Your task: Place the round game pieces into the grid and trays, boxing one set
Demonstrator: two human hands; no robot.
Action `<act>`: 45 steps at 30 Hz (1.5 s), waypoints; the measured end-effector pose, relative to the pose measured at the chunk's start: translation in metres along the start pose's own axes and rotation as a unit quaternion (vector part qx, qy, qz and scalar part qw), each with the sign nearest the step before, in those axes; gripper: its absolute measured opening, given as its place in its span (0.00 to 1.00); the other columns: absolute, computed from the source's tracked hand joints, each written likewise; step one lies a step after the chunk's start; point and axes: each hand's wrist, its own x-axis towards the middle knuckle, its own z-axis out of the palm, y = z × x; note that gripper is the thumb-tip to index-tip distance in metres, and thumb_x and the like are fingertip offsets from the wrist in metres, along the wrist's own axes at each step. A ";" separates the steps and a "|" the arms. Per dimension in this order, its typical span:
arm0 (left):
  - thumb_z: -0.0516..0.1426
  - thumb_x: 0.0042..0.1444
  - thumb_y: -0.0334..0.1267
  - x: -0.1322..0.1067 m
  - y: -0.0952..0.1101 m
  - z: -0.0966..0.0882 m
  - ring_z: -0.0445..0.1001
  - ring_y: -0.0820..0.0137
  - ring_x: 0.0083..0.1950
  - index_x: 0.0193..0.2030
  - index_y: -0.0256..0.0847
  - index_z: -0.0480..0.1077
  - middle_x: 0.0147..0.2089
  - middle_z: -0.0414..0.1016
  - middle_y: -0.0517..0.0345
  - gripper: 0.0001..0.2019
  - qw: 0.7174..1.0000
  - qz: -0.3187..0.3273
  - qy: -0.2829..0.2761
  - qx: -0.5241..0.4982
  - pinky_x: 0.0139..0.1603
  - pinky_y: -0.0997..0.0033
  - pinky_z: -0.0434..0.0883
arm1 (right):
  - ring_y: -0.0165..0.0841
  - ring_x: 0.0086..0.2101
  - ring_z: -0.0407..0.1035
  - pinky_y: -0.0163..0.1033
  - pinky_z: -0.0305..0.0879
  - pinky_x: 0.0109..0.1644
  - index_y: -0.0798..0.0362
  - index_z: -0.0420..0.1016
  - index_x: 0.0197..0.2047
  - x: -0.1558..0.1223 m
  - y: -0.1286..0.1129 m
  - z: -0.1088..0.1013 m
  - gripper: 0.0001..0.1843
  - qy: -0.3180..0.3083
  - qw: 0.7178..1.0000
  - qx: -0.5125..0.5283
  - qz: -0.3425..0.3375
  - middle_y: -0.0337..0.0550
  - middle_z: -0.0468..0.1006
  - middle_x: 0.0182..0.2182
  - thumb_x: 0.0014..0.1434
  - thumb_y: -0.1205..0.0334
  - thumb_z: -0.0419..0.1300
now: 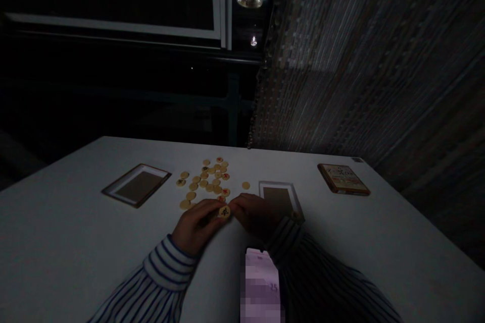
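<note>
My left hand (195,224) pinches a round wooden xiangqi piece (224,212), its black character facing up toward me. Close against its right edge are the curled fingers of my right hand (252,212); whether they grip anything is hidden. Just beyond both hands, several loose xiangqi pieces (203,183) lie scattered, mostly plain side up, a few with red or black characters. One plain piece (246,185) sits apart to the right. Partly behind my right wrist is a shallow open box tray (261,189), with a piece (295,215) near its front right corner.
Another shallow box part (109,193) lies at the left of the white table (76,232). A printed box (344,179) rests at the right. A lit phone (261,282) lies between my forearms. A string curtain (322,60) hangs behind the table's right side.
</note>
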 end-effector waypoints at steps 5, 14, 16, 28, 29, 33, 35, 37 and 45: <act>0.57 0.49 0.38 0.000 0.000 0.000 0.72 0.67 0.42 0.41 0.41 0.70 0.40 0.75 0.52 0.11 1.000 0.001 0.022 0.017 0.43 0.67 0.70 | 0.29 0.31 0.66 0.35 0.59 0.36 0.56 0.69 0.33 0.000 0.000 -0.002 0.12 0.026 1.000 0.001 0.014 0.43 0.74 0.29 0.60 0.65 0.46; 0.58 0.47 0.40 0.001 0.001 0.003 0.72 0.67 0.40 0.40 0.41 0.70 0.38 0.74 0.53 0.12 0.996 0.018 0.071 0.044 0.41 0.68 0.70 | 0.30 0.31 0.66 0.35 0.61 0.37 0.56 0.69 0.31 0.002 -0.006 -0.020 0.11 0.113 0.992 0.050 0.011 0.43 0.73 0.28 0.57 0.68 0.47; 0.58 0.48 0.40 0.001 0.003 0.004 0.71 0.67 0.40 0.40 0.41 0.70 0.38 0.74 0.53 0.12 0.996 0.021 0.071 0.054 0.42 0.67 0.70 | 0.29 0.32 0.66 0.35 0.60 0.38 0.55 0.69 0.31 0.001 -0.007 -0.029 0.10 0.116 0.992 0.055 0.016 0.43 0.74 0.29 0.57 0.69 0.47; 0.58 0.49 0.42 0.011 0.016 0.010 0.70 0.66 0.42 0.39 0.41 0.70 0.39 0.73 0.53 0.12 0.995 0.025 0.080 0.059 0.43 0.64 0.69 | 0.29 0.32 0.67 0.34 0.61 0.37 0.55 0.72 0.33 -0.018 0.015 -0.077 0.09 0.107 0.988 0.045 0.099 0.41 0.75 0.30 0.56 0.66 0.50; 0.58 0.49 0.42 0.013 0.018 0.011 0.70 0.66 0.42 0.39 0.41 0.70 0.39 0.72 0.53 0.12 0.995 0.025 0.076 0.056 0.44 0.64 0.69 | 0.29 0.31 0.67 0.34 0.61 0.36 0.55 0.72 0.33 -0.019 0.016 -0.080 0.09 0.110 0.988 0.045 0.102 0.40 0.75 0.30 0.56 0.66 0.51; 0.58 0.49 0.41 0.022 0.027 0.015 0.69 0.66 0.43 0.40 0.40 0.70 0.40 0.72 0.53 0.11 0.996 0.029 0.071 0.041 0.46 0.64 0.68 | 0.28 0.30 0.67 0.33 0.60 0.36 0.55 0.72 0.33 -0.022 0.021 -0.090 0.08 0.111 0.987 0.054 0.105 0.40 0.74 0.29 0.55 0.66 0.51; 0.58 0.49 0.40 0.027 0.032 0.017 0.69 0.67 0.43 0.39 0.40 0.70 0.39 0.71 0.53 0.11 0.996 0.030 0.071 0.038 0.46 0.65 0.67 | 0.28 0.30 0.66 0.33 0.60 0.35 0.54 0.72 0.32 -0.023 0.023 -0.092 0.08 0.111 0.986 0.057 0.107 0.39 0.74 0.28 0.55 0.65 0.52; 0.58 0.49 0.41 0.033 0.036 0.020 0.69 0.66 0.44 0.40 0.41 0.70 0.39 0.71 0.53 0.11 0.997 0.031 0.066 0.035 0.47 0.64 0.67 | 0.28 0.29 0.66 0.33 0.60 0.34 0.54 0.72 0.32 -0.023 0.024 -0.093 0.08 0.107 0.986 0.056 0.111 0.39 0.74 0.28 0.55 0.65 0.52; 0.56 0.50 0.40 0.063 0.052 0.038 0.68 0.66 0.45 0.41 0.41 0.70 0.41 0.70 0.53 0.12 0.997 0.031 0.067 0.006 0.48 0.62 0.66 | 0.27 0.28 0.65 0.32 0.58 0.32 0.53 0.72 0.33 -0.025 0.027 -0.094 0.07 0.093 0.986 0.073 0.121 0.37 0.73 0.25 0.54 0.64 0.53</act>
